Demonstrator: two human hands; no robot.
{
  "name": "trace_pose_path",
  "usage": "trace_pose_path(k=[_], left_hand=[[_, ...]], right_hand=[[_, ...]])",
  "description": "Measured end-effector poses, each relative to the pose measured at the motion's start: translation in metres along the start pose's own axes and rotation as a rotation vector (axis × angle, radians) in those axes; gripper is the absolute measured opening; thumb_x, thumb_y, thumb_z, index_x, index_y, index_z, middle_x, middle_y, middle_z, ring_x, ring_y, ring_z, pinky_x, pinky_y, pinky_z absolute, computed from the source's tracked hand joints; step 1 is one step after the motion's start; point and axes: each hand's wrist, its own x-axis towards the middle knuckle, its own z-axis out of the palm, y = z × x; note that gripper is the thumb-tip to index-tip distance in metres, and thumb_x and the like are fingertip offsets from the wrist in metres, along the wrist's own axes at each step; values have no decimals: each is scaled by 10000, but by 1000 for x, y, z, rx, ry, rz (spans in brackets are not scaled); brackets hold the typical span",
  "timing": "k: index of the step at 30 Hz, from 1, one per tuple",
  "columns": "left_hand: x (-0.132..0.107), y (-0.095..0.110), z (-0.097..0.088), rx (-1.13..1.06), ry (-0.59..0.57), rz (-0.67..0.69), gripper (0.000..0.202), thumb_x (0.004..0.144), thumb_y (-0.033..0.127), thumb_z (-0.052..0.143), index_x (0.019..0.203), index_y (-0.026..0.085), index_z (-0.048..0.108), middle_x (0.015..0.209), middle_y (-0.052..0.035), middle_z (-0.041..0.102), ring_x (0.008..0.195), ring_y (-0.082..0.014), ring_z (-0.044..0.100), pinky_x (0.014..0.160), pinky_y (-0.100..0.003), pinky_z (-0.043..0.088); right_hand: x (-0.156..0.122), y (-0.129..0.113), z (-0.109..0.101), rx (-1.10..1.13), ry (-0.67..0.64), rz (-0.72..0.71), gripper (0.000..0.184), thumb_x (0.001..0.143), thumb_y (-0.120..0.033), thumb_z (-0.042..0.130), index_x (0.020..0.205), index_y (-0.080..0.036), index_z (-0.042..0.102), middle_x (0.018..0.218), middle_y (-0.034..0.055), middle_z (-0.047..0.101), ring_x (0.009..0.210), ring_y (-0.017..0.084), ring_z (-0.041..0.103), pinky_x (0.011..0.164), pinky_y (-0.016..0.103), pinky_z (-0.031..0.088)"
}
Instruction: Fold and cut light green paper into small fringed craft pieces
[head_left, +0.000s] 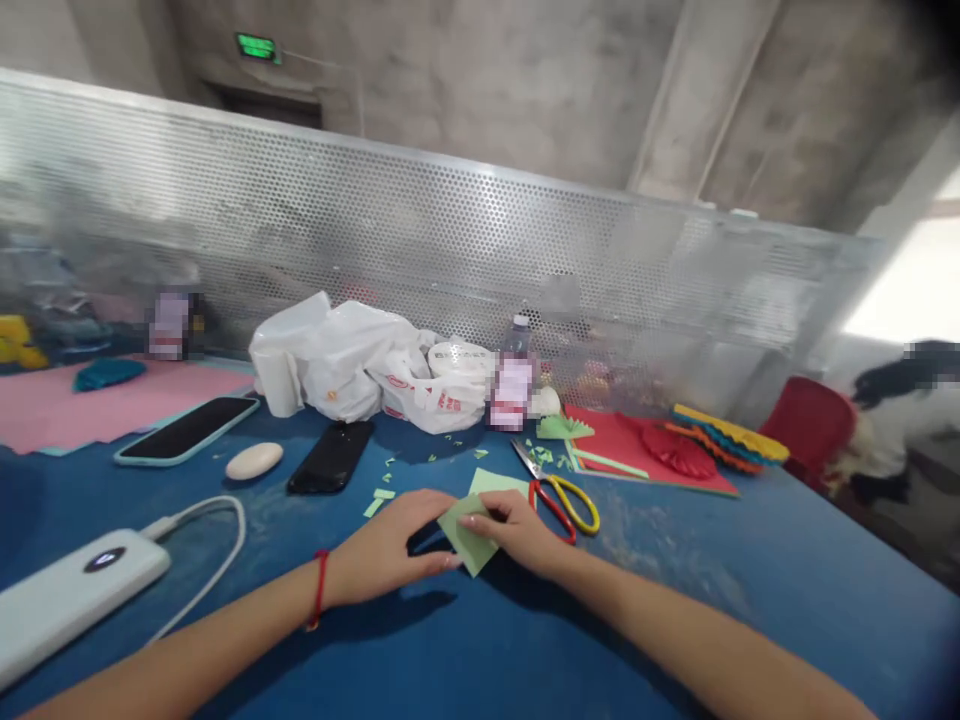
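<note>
A small folded piece of light green paper (469, 540) lies on the blue table (675, 580) between my hands. My left hand (390, 548), with a red string on its wrist, curls its fingers onto the paper's left edge. My right hand (517, 530) presses its fingertips on the paper's top and right side. A second light green sheet (499, 483) lies just behind it. Scissors (559, 495) with red and yellow handles rest right beside my right hand.
A white power bank (67, 595) with cable lies at the left. Two phones (187, 428) (332, 455), a white oval object (255, 460), white plastic bags (360, 370) and a bottle (514, 385) stand behind. Red paper (637, 445) and folded paper fans (731, 432) lie to the right. Green scraps are scattered about.
</note>
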Motion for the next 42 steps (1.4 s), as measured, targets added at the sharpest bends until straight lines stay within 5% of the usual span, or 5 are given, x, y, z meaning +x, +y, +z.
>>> trace_pose_path(k=[7,22,32,37,42], left_hand=[[11,-8,8,-352,-14,-108,260,878,428,593,915,175,642,1199,-93,661,1148,-239,592,1003,-330,433],[1,17,9,-493,51,-139,226,819,387,668,837,162,688,913,-29,697,873,-170,623,839,-259,449],[2,30,22,-973,281,-424,301,799,433,685,736,141,654,722,-11,652,697,-130,605,685,-219,463],[3,27,19,-1012,279,-475,303,789,444,696,767,144,660,736,-17,659,678,-134,628,702,-236,492],[2,29,21,-956,241,-442,329,781,476,686,740,151,657,708,-23,665,674,-149,632,689,-250,501]], right_hand=[[-7,2,-4,110,-22,17,329,850,-429,600,682,-150,552,628,-34,398,606,104,345,534,231,269],[-17,-8,1,-112,-12,-108,264,851,-446,656,829,-184,638,719,-7,567,646,128,461,591,244,341],[-27,-14,17,775,168,173,347,887,-513,467,771,-202,567,573,-1,543,457,128,470,428,239,343],[-24,-12,14,768,200,146,112,683,-148,630,785,-187,600,573,-38,548,467,84,481,446,194,368],[-24,-13,15,656,115,125,175,816,-324,686,896,-188,608,671,-27,605,522,77,547,483,180,419]])
